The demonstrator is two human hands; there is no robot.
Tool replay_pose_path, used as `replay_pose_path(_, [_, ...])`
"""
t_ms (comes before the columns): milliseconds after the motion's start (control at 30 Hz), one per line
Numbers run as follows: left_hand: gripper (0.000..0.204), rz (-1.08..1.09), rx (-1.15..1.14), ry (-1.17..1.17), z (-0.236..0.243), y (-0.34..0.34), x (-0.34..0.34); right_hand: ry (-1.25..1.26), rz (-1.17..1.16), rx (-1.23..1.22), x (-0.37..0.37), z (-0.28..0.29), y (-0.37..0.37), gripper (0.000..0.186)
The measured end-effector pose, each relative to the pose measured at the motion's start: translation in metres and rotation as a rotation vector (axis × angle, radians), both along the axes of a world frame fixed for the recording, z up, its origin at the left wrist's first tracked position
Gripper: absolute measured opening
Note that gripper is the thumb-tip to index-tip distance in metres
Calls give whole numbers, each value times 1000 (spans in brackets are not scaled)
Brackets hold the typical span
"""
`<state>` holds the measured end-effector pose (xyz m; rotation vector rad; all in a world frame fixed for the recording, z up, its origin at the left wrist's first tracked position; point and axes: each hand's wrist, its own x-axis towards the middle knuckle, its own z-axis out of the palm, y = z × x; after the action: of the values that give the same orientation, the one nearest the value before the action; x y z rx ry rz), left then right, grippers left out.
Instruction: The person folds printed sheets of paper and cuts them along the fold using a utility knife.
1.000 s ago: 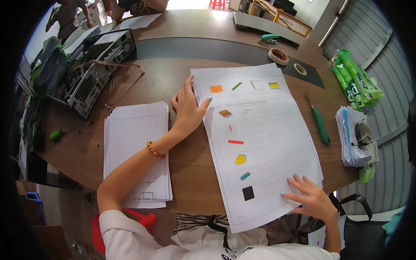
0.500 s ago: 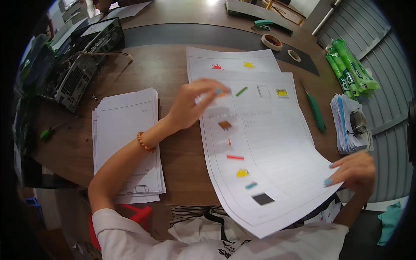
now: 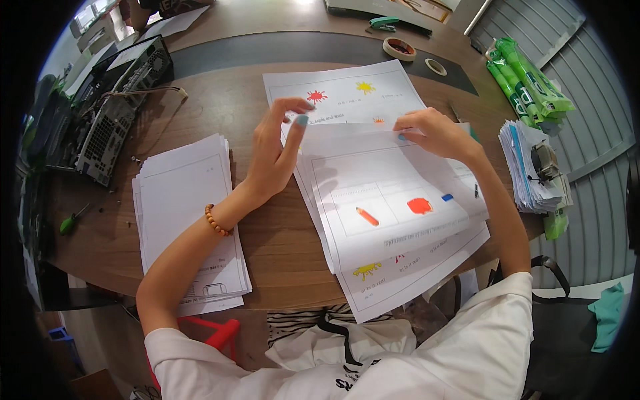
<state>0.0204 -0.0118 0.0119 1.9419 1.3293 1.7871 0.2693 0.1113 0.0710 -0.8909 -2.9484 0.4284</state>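
A printed worksheet (image 3: 383,183), curled over on itself, shows an orange pencil picture and a red blot picture on its upturned side. My right hand (image 3: 433,133) pinches this sheet's far edge between thumb and fingers. Beneath lie other worksheets (image 3: 339,77) with red and yellow splash pictures, their corners showing at the far and near ends. My left hand (image 3: 275,150), a bead bracelet on its wrist, hovers by the left edge of the sheets with thumb and fingers apart, holding nothing I can see.
To the left is a stack of papers (image 3: 187,213), with an opened computer case (image 3: 123,110) beyond it. Tape rolls (image 3: 399,49) and a green stapler (image 3: 383,24) lie at the back. Green packets (image 3: 530,83) and a clipped paper bundle (image 3: 530,167) are on the right.
My right hand has carried the worksheet's near right corner up and away from me, folding the sheet over. My left hand has shifted slightly left and its fingers have spread.
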Motion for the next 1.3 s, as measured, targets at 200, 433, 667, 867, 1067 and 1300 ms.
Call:
replay_pose_path(200, [31,-353,18,531,-2,-8,6,130,-62,184,-5,-23,2,15])
replay_pose_path(433, [47,-500,-219,721,-10,-5,8,253,-151,301,-1,-47,-5,18])
replay_pose_path(667, [47,-459,-244,765,-8,-6,7,424,-109,379,1,-59,-9,27])
replay_pose_path(867, [43,-424,-208,759,-7,-7,8,488,-65,393,0,-60,-6,32])
replay_pose_path(1067, [39,-384,-164,746,-4,-9,9,451,-38,337,-2,-51,-1,31])
replay_pose_path(1300, [29,-356,-157,714,-6,-7,7,332,-28,44,-7,-47,30,23])
